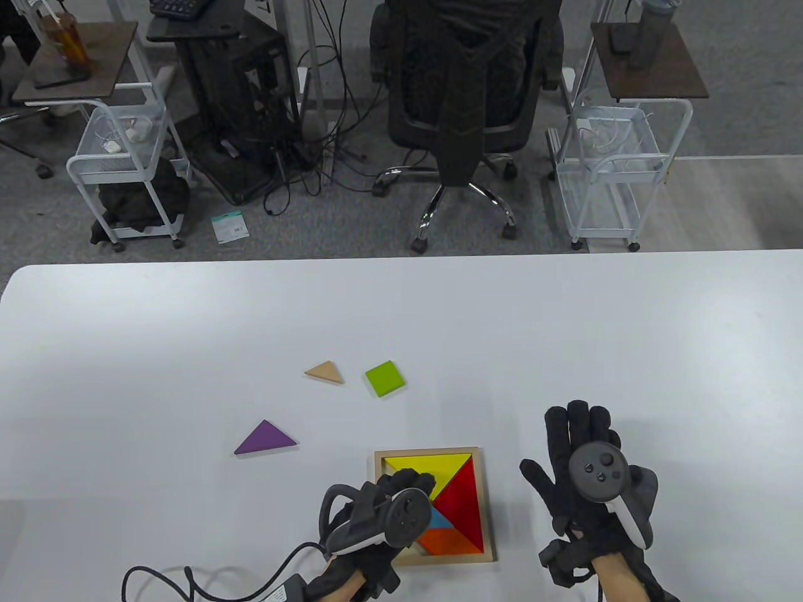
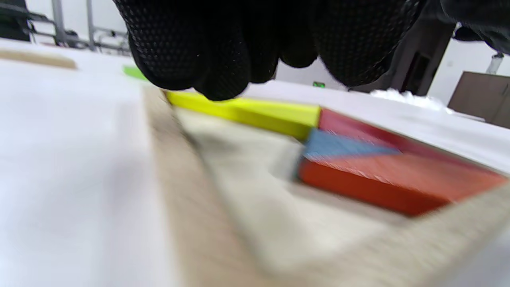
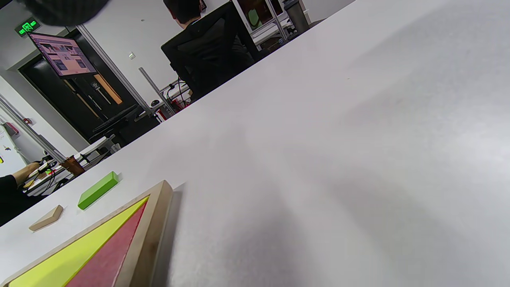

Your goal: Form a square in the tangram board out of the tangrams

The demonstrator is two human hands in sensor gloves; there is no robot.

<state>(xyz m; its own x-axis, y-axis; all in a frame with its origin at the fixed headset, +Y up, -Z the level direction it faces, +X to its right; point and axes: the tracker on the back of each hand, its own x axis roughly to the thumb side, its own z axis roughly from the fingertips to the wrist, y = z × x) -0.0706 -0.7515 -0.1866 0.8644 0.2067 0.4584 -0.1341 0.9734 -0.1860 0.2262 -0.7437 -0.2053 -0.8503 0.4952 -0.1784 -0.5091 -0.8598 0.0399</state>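
The wooden tangram board (image 1: 426, 451) lies near the table's front edge. In it sit a yellow triangle (image 1: 433, 468), a red triangle (image 1: 461, 501), a small blue triangle (image 1: 438, 519) and an orange piece (image 1: 448, 540). My left hand (image 1: 408, 486) hovers over the board's left part with loosely curled fingers (image 2: 223, 75) that hold nothing, their tips near the yellow triangle (image 2: 255, 111). The left part of the board floor (image 2: 247, 191) is bare. My right hand (image 1: 574, 464) lies flat and spread on the table, right of the board. Loose pieces: purple triangle (image 1: 265, 438), wood-coloured triangle (image 1: 325, 372), green square (image 1: 384, 379).
The loose pieces lie on the white table (image 1: 188, 326) beyond and to the left of the board. A glove cable (image 1: 188, 583) trails at the front left. Past the far edge stand an office chair (image 1: 464, 94) and wire carts (image 1: 125, 163).
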